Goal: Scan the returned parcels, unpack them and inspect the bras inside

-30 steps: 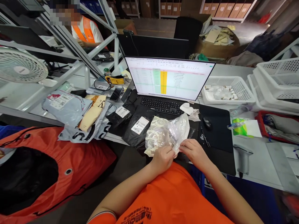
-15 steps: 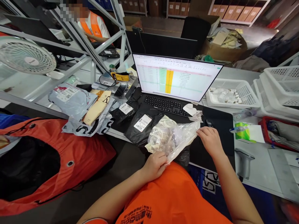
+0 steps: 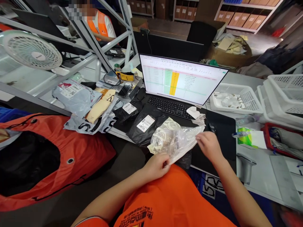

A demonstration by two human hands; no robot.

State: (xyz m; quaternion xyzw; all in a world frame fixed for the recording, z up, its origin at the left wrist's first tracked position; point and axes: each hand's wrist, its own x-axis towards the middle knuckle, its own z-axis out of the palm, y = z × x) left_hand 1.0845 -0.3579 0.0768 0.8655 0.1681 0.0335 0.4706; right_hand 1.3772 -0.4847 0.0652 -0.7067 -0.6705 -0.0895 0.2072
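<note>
A clear plastic bag (image 3: 183,143) is stretched between my two hands at the desk's front edge. My left hand (image 3: 158,165) is closed on its near corner, close to my orange shirt. At the right end of the bag's edge, my right hand (image 3: 208,144) pinches the plastic. Inside or under the clear film shows a cream-coloured item with round shapes (image 3: 162,138); its kind I cannot make out. Just left of it lies a black parcel bag with a white label (image 3: 145,123), and beyond that a smaller black parcel (image 3: 129,109).
Behind the bag are a keyboard (image 3: 168,106) and a monitor (image 3: 182,77). Grey mailers (image 3: 75,94) lie left, above an open red sack (image 3: 90,154). White baskets (image 3: 236,97) and a handheld scanner (image 3: 246,168) stand right. A person in an orange vest (image 3: 101,23) sits across.
My right hand has shifted slightly left and down along the bag's edge, with its fingers bent more. My left hand keeps its hold. The whole view has shifted slightly.
</note>
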